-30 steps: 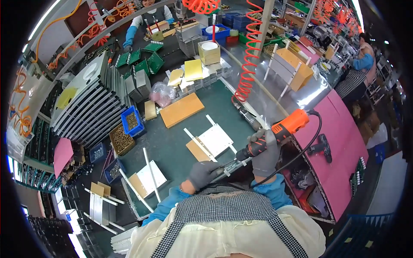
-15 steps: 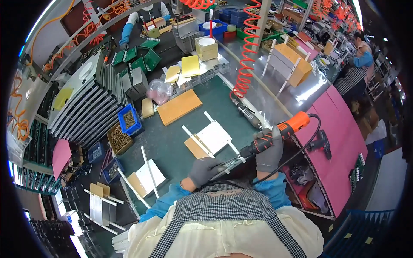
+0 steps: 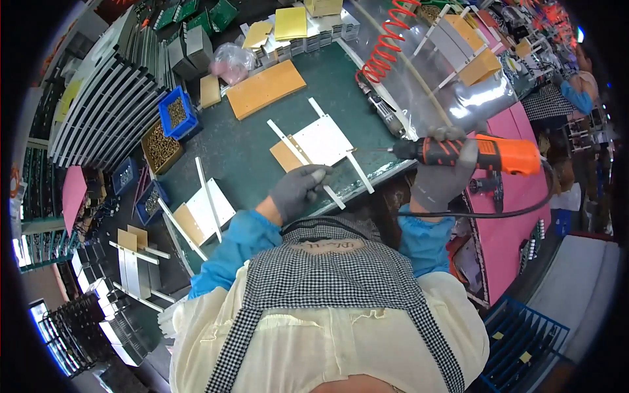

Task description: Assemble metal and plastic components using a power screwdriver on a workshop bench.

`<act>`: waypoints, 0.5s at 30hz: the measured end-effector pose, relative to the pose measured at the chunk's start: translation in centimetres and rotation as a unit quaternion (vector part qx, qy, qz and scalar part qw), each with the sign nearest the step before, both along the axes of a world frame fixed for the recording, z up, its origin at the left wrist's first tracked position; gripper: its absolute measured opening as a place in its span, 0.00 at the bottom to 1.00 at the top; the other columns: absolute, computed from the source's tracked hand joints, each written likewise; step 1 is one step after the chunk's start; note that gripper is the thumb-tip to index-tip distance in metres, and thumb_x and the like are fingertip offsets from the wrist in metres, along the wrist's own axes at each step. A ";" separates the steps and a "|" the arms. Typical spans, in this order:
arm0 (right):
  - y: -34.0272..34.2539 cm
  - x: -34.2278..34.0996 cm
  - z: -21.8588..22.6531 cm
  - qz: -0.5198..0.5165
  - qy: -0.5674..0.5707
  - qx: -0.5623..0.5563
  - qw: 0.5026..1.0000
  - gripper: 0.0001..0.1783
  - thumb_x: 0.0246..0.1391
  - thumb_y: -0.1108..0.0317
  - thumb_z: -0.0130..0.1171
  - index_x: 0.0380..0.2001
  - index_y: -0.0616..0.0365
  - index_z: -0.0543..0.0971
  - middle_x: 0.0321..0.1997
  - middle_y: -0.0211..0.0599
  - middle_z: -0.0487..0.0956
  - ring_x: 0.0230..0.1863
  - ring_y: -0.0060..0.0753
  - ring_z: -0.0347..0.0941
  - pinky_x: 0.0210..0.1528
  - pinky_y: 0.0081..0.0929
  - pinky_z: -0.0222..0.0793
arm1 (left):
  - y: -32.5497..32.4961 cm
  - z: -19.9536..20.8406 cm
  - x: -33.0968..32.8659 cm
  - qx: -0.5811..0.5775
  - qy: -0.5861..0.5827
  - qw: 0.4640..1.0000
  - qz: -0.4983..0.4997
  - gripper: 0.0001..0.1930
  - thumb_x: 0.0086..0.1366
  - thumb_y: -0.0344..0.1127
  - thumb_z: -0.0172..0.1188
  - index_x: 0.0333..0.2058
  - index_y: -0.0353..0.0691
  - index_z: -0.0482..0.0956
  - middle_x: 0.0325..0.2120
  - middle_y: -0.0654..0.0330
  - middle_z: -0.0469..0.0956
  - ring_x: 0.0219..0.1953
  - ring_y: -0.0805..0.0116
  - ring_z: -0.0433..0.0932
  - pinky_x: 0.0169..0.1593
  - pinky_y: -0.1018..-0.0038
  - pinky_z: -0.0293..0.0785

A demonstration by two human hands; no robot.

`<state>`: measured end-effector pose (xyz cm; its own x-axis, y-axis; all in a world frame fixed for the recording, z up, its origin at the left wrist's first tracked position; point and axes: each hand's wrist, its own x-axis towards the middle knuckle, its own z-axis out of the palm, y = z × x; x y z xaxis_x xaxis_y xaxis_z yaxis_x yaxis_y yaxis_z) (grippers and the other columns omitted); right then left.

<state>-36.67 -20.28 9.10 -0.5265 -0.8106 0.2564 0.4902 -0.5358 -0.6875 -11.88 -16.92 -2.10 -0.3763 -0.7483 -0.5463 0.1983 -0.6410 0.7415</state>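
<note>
My right hand (image 3: 442, 177), in a grey glove, is wrapped round an orange and black electric screwdriver (image 3: 508, 154), whose thin bit points left above the table's front edge. A small assembly lies before me: a white panel (image 3: 322, 141) with a brown board (image 3: 286, 158) beside it. Two white strips cross it, a left strip (image 3: 288, 142) and a right strip (image 3: 360, 171). Beside the left strip's near end, my gloved left hand (image 3: 296, 192) is closed, thumb against the fingers; whatever it pinches is too small or hidden to make out.
Left on the green-topped table (image 3: 252, 147) lies a similar panel assembly (image 3: 213, 203). Beyond it stand a blue bin (image 3: 177, 112) and a brown box (image 3: 162, 147) of small fasteners. An orange board (image 3: 266, 90) lies farther back. An air tool (image 3: 384, 114) hangs on a red coiled hose (image 3: 386, 49).
The screwdriver has moved right and up, away from the strip end. My left hand has moved away from its bit toward the left strip's near end. The whole view has shifted.
</note>
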 end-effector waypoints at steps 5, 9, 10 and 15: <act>-1.5 0.4 1.1 -0.038 0.082 -0.040 0.995 0.30 0.57 0.55 0.60 0.57 0.60 0.66 0.33 0.38 0.77 0.35 0.35 0.74 0.48 0.42 0.72 | -4.1 -3.1 -3.0 0.240 0.153 0.954 0.093 0.12 0.73 0.40 0.51 0.47 0.39 0.74 0.23 0.67 0.69 0.21 0.80 0.64 0.21 0.87 0.63; -3.6 1.1 0.6 -0.015 0.090 -0.054 0.994 0.38 0.57 0.59 0.60 0.66 0.55 0.57 0.33 0.39 0.79 0.35 0.36 0.75 0.47 0.43 0.73 | -5.5 -5.2 -5.8 0.268 0.092 0.959 -0.020 0.15 0.71 0.49 0.55 0.33 0.43 0.71 0.20 0.68 0.67 0.19 0.78 0.63 0.18 0.85 0.57; -4.3 1.4 0.2 -0.006 0.094 -0.059 0.994 0.38 0.57 0.60 0.59 0.66 0.55 0.56 0.33 0.39 0.79 0.35 0.37 0.75 0.46 0.42 0.73 | -5.2 -5.7 -6.6 0.271 0.093 0.958 -0.018 0.15 0.71 0.49 0.55 0.33 0.43 0.71 0.20 0.68 0.67 0.19 0.78 0.63 0.18 0.85 0.57; -7.7 4.3 -1.6 -0.011 0.129 -0.002 0.992 0.15 0.54 0.62 0.60 0.34 0.65 0.74 0.32 0.39 0.78 0.34 0.37 0.76 0.40 0.37 0.75 | -5.0 -6.2 -9.7 0.282 0.021 0.959 0.007 0.18 0.69 0.52 0.57 0.29 0.45 0.72 0.20 0.65 0.69 0.18 0.75 0.65 0.19 0.79 0.59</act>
<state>-32.36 -28.00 7.53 -0.4600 -0.7990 0.3873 0.2867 -0.5465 -0.7869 -21.61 -21.95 -8.27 -0.3989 -0.3431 -0.8504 0.2317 -0.9350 0.2686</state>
